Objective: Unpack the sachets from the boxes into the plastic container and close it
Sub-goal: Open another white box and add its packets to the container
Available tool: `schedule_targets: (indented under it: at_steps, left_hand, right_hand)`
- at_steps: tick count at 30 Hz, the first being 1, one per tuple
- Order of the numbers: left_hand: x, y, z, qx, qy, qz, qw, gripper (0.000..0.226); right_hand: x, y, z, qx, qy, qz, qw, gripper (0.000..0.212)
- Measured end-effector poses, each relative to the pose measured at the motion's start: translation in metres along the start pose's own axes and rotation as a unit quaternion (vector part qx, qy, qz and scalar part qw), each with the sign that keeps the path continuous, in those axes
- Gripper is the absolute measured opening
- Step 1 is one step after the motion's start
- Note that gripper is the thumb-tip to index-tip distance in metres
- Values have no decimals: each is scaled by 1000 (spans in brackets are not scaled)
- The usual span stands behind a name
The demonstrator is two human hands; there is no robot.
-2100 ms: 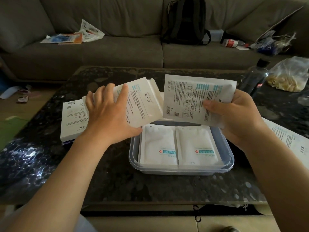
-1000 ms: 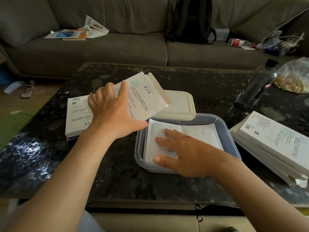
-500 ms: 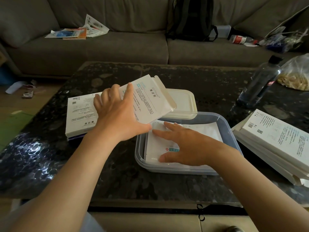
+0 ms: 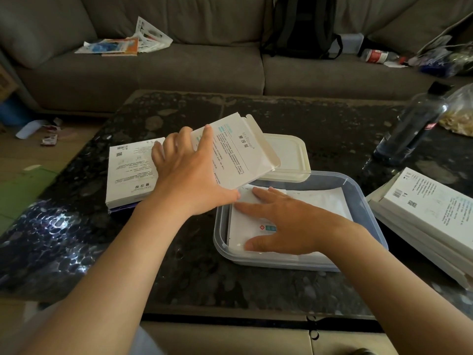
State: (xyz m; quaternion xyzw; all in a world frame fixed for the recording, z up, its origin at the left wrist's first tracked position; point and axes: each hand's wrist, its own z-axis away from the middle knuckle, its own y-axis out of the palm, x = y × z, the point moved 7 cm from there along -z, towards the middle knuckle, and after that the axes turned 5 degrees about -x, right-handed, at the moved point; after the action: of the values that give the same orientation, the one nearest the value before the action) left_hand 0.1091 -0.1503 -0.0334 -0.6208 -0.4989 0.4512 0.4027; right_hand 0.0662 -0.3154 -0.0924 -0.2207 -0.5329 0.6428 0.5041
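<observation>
I have a single view, from the wide-angle head camera, looking forward and down across the dark table (image 4: pixel 204 285). It rides close over the left hand (image 4: pixel 189 180) and right hand (image 4: pixel 289 226), with the plastic container (image 4: pixel 281 263) just right of centre, and faces the grey sofa (image 4: pixel 179 70) along the top of the frame

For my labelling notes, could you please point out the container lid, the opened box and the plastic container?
container lid (image 4: pixel 291 152): head view, bare top face.
opened box (image 4: pixel 240 156): head view, printed face.
plastic container (image 4: pixel 276 262): head view, near wall.
</observation>
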Motion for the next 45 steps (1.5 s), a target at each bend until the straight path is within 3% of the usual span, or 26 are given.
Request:
schedule_targets:
  at_steps: [10, 13, 15, 17, 20, 23, 28, 32, 37, 42, 45]
  left_hand:
    - [-4, 0, 2, 0, 8, 0, 1000, 125]
    - [-4, -1, 3, 0, 11, 0, 1000, 126]
    - [-4, -2, 3, 0, 14, 3, 1000, 128]
    - [-4, -3, 4, -7, 20, 5, 1000, 128]
    - [-11, -6, 5, -31, 44, 1, 999, 127]
    - [-23, -10, 8, -55, 84, -8, 995, 126]
    - [-46, -17, 17, -92, 153, -25, 984, 128]
    - [-60, -17, 23, -105, 183, -23, 977, 128]
    - [-68, -13, 27, -99, 197, -24, 975, 130]
    - [-82, -13, 33, -81, 209, -39, 974, 132]
    - [-102, -13, 34, -55, 217, -42, 974, 133]
  right_hand:
    - [1, 2, 1, 8, -6, 10, 1000, 82]
    - [1, -7, 5, -19, 9, -48, 999, 79]
    - [-2, -27, 13, -71, 30, -114, 991, 64]
    - [-7, -53, 24, -146, 38, -148, 977, 36]
    - [-18, -89, 42, -282, 59, -248, 925, 8]
    - [-30, -102, 52, -369, 90, -359, 852, 14]
    - [-31, -91, 52, -320, 111, -508, 791, 17]
    - [-27, -82, 52, -267, 100, -579, 764, 19]
    - [-28, -76, 53, -261, 118, -563, 775, 24]
    - [-40, -80, 65, -305, 155, -439, 831, 18]
    - [-57, -85, 81, -323, 187, -414, 830, 16]
